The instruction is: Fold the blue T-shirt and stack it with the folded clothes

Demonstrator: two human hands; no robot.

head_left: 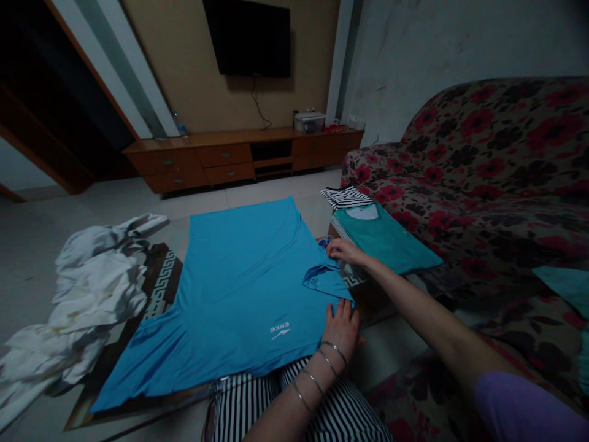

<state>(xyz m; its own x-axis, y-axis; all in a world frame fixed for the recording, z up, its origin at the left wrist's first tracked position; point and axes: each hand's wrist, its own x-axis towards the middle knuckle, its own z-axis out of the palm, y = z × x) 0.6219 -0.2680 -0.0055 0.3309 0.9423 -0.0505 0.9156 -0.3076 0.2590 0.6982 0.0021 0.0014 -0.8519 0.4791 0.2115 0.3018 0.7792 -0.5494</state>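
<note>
A blue T-shirt (239, 276) lies spread over a low table, its small white print near me. One sleeve reaches out to the near left, while the right-hand sleeve is folded back over the body. My left hand (343, 325), with several bangles on the wrist, rests with fingers apart on the shirt's near right edge. Farther along that edge, my right hand (347, 250) has its fingers pinched together at the shirt's cloth by the folded sleeve. The fingertips are partly hidden.
Crumpled white clothes (96, 276) lie at the table's left. A folded green shirt (386, 236) and a striped garment (347, 196) sit to the right, beside a floral sofa (483, 129). Beyond stand a wooden TV cabinet (225, 156) and a wall-mounted television (251, 40).
</note>
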